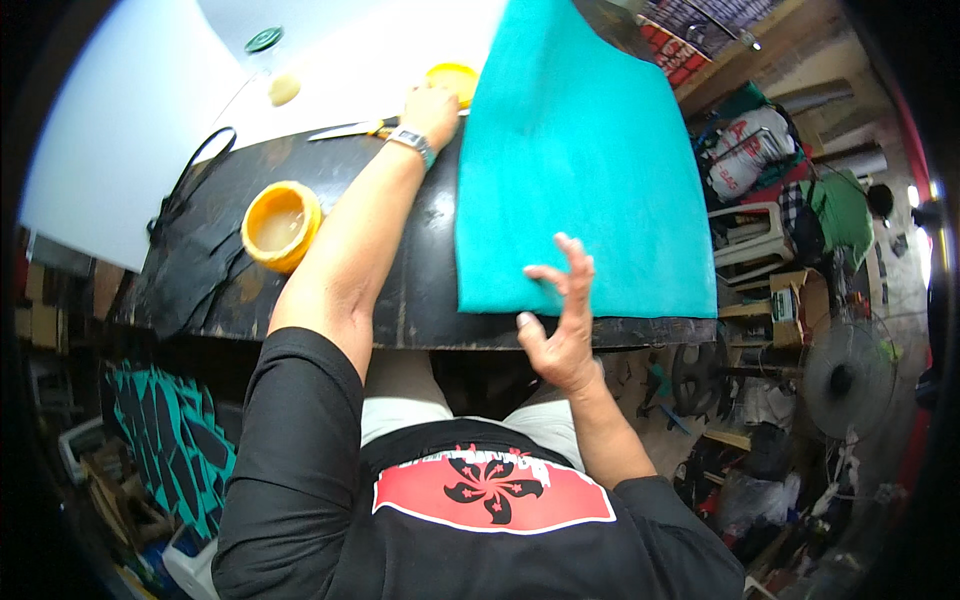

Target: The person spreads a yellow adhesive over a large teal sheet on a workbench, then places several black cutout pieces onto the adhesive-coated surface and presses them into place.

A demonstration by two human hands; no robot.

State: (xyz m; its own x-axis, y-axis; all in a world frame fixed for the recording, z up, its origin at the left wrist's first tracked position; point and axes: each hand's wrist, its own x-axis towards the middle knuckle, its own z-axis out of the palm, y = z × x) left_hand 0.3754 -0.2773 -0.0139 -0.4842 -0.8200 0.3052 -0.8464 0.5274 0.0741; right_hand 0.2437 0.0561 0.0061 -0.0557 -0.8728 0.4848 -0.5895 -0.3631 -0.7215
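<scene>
My left hand (430,117), with a watch on its wrist, reaches across the black table. Its fingers are closed at the near edge of a round yellow lid (452,78); the fingertips are partly hidden. Beside that wrist lies a bladed tool with a yellow-and-black handle (348,131). Left of my forearm stands an uncovered yellow pot (280,228) with pale, cloudy contents. A large teal sheet (590,170) covers the table's right part. Over its near edge hangs my right hand (562,325), fingers spread and holding nothing.
Black cloth pieces (195,275) and a dark strap (195,175) lie at the table's left. A clear container with a green lid (265,42) is at the back left. To the right are a white stool (750,240) and a fan (840,378); teal pieces (175,435) are low left.
</scene>
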